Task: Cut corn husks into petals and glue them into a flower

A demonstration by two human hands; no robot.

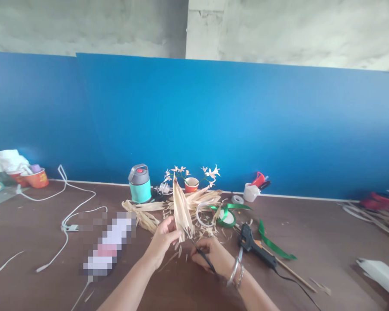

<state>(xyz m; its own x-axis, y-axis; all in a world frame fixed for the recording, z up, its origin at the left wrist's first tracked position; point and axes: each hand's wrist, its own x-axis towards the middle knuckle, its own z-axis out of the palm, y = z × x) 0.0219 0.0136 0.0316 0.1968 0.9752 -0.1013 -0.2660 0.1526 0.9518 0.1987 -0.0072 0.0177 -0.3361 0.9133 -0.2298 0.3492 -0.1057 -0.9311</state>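
Note:
My left hand (pixel 166 237) pinches the lower left edge of a pale dried corn husk (pixel 182 209), which stands upright with its pointed tip at the top. At the husk's bottom edge are the blades of dark-handled scissors (pixel 203 255), gripped in my right hand (pixel 214 255). Cut slivers lie on the table just below the husk. Behind it rests a pile of more dried husks (pixel 202 198). A roll of green ribbon (pixel 227 218) sits to the right of the pile, and a black glue gun (pixel 256 248) lies right of my right hand.
An orange paper cup (pixel 191 185) with husk flowers (pixel 210 172) and a teal flask (pixel 140 190) stand near the blue partition (pixel 214 121). A white cup (pixel 251 193) holds tools. White cables (pixel 81 201) run across the left. A thin stick (pixel 291 270) lies beside the glue gun.

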